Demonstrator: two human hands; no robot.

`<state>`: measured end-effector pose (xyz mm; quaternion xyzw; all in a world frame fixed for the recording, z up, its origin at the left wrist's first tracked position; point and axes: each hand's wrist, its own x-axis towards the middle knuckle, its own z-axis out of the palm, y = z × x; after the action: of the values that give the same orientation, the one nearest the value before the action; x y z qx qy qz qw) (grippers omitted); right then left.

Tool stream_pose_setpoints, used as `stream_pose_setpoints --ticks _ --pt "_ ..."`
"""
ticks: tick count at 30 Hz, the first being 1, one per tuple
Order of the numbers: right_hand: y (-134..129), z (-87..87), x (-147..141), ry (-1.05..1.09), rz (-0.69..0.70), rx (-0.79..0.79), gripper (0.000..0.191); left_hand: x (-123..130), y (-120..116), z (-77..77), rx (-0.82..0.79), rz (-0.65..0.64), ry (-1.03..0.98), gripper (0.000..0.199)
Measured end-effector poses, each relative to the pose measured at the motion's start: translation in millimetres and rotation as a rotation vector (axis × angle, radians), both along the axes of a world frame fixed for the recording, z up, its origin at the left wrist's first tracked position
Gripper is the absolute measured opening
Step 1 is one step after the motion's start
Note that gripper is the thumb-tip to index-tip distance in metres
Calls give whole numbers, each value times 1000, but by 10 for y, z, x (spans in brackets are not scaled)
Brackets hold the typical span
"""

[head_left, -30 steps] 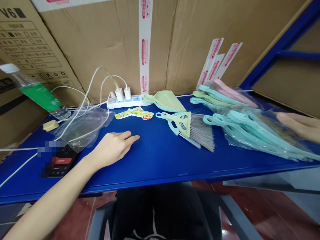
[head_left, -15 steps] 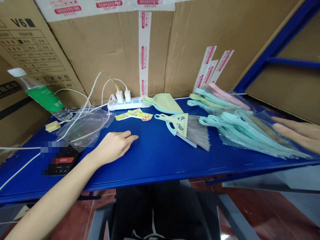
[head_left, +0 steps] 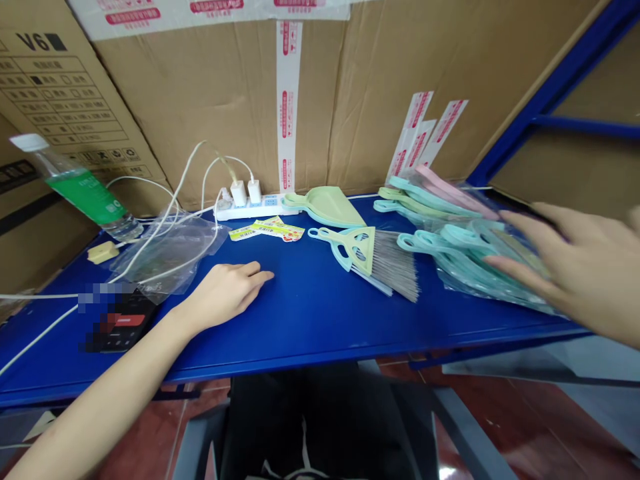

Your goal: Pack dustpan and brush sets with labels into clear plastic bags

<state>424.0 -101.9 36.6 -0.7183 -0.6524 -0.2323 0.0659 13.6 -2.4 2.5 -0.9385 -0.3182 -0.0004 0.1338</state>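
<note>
My left hand (head_left: 230, 293) rests loosely on the blue table, index finger stretched out, holding nothing. At the right, slightly blurred by motion, my right hand (head_left: 575, 257) reaches over a pile of bagged teal dustpans (head_left: 465, 263) with its fingers apart. Whether its fingertips touch the plastic, I cannot tell. Behind that pile lie more bagged pieces in green, teal and pink (head_left: 453, 193). Between my hands are small hand brushes (head_left: 363, 253) with grey bristles and yellow-green and teal handles. A green dustpan (head_left: 333, 205) lies behind them, on top of a teal one.
A white power strip (head_left: 260, 205) with plugs stands at the back, with colourful labels (head_left: 270, 229) before it. At the left are a water bottle (head_left: 90, 197), white cables, a clear plastic bag (head_left: 173, 253) and a black phone (head_left: 125, 323). Cardboard (head_left: 220, 100) lines the back.
My right hand has moved left from the right edge and now covers part of the teal pile. My left hand and the things on the table have stayed put.
</note>
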Motion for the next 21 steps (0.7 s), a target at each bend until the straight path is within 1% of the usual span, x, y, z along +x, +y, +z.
stream_pose_setpoints --ticks 1,3,6,8,10,12,14,17,21 --pt "53 22 -138 -33 122 1 67 -1 -1 0 3 -2 -1 35" --pt "183 29 -406 6 361 -87 54 -3 1 -1 6 -5 0 35" --pt "439 15 -751 114 561 -279 45 -3 12 -9 6 -1 10 34" --pt "639 23 -934 146 565 -371 39 -2 23 -17 4 4 18 33" --pt "837 38 -1077 124 517 -413 34 -3 31 -25 6 -1 22 32" --pt "1004 35 -1179 87 453 -439 37 -5 31 -32 21 -20 15 31" --pt "1117 1 -1234 82 416 -425 40 -8 21 -40 48 -50 2 29" --pt "1178 -87 -1227 84 372 -401 38 -5 -12 -56 89 -103 -16 25" --pt "1140 -165 -1120 120 349 -428 32 12 -51 -80 105 -156 -39 23"
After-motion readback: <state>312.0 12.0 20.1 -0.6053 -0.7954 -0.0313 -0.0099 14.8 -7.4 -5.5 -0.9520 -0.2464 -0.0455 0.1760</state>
